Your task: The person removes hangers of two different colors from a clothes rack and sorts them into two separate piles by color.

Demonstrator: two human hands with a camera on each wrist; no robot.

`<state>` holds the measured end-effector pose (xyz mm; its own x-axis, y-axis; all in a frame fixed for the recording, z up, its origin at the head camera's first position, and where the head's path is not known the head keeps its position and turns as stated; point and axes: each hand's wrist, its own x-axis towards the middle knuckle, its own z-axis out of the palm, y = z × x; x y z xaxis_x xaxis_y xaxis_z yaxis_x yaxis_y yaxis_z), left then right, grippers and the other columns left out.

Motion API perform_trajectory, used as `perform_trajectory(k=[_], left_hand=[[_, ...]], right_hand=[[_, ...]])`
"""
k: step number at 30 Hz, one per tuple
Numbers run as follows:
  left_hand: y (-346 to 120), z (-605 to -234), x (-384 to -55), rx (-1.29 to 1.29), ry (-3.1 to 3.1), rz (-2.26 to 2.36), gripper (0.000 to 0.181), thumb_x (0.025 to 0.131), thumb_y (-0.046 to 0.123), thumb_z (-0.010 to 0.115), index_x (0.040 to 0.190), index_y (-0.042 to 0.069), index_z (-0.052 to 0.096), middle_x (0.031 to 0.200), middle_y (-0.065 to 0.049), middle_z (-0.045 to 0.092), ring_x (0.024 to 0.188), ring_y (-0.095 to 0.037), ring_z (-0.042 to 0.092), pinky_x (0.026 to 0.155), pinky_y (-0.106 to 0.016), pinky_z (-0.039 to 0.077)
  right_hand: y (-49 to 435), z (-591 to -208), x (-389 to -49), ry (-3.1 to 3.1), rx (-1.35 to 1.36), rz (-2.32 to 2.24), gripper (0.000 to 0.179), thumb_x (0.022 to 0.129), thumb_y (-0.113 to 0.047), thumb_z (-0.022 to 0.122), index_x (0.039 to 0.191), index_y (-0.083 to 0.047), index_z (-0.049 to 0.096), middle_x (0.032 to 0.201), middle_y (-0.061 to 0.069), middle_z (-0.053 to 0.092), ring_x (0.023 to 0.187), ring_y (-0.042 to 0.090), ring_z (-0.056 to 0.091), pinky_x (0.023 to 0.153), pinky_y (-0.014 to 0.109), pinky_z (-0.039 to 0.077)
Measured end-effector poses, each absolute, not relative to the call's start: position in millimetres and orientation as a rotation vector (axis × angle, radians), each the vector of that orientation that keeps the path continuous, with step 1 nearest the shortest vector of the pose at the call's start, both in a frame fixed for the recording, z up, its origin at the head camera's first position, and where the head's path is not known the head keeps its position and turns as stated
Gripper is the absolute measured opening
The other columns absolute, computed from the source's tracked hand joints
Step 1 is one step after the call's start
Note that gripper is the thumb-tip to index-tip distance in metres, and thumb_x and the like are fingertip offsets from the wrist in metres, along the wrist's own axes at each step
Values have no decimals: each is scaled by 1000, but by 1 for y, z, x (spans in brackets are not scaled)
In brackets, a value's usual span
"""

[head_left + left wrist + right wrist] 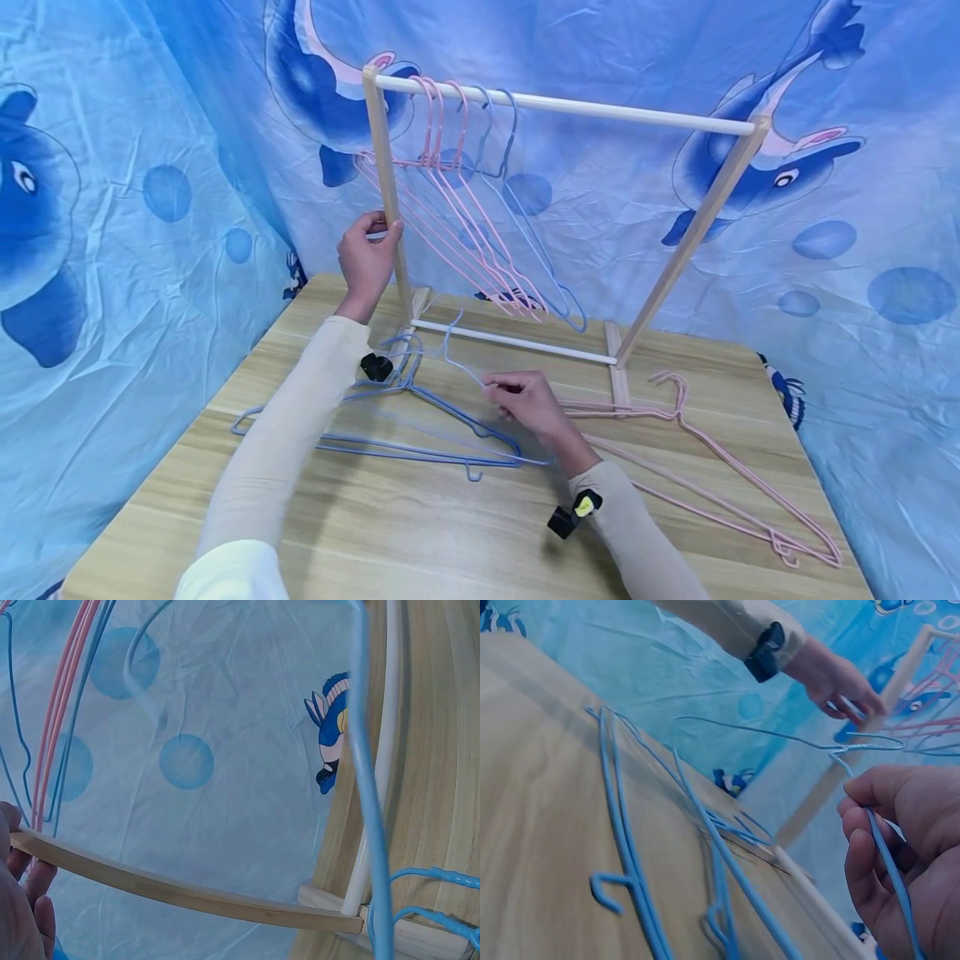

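Observation:
My left hand [369, 254] grips the left wooden post [385, 158] of a small clothes rack, thumb and fingers around it. In my right hand [528, 404] a blue wire hanger [889, 862] is pinched by one sloping shoulder, raised above the table with its hook toward the rack. Below it, more blue hangers [450, 457] lie on the wood. From the rack's white top rail [600, 110] hang several pink hangers [480, 225] and blue hangers [536, 242], bunched near the left post.
Pink hangers [738, 462] lie at the right of the wooden table [420, 542]. The rack's right post [686, 242] leans outward toward its top, and a white lower bar [517, 342] joins the posts near the table. A blue dolphin-print cloth [585, 50] encloses the back and sides.

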<state>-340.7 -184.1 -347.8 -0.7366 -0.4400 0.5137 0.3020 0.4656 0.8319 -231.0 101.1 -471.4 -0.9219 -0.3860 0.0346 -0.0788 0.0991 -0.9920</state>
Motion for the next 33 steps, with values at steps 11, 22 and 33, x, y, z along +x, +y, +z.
perform_trajectory(k=[11, 22, 33], left_hand=[[-184, -347, -340, 103, -1995, -1334, 28, 97, 31, 73, 116, 11, 75, 107, -9, 75, 92, -23, 75, 82, -36, 61], [-184, -348, -341, 108, -2001, -1335, 27, 97, 30, 72, 116, 11, 75, 106, -9, 75, 92, -22, 75, 82, -34, 61], [-184, -348, -340, 94, -1990, -1340, 27, 97, 29, 73, 116, 10, 75, 106, -9, 75, 92, -22, 75, 82, -34, 61]], right_hand=[[61, -487, -235, 2048, -512, -1867, 28, 96, -11, 71, 118, 6, 73, 73, 7, 66, 59, 10, 57, 53, 23, 47], [41, -509, -246, 2197, -666, -1787, 21, 91, -8, 76, 109, 3, 76, 75, 13, 71, 55, 12, 57, 49, 20, 45], [36, -516, -250, 2354, -786, -1735, 17, 88, -7, 80, 104, 1, 78, 84, 15, 73, 64, 7, 59, 58, 16, 48]])
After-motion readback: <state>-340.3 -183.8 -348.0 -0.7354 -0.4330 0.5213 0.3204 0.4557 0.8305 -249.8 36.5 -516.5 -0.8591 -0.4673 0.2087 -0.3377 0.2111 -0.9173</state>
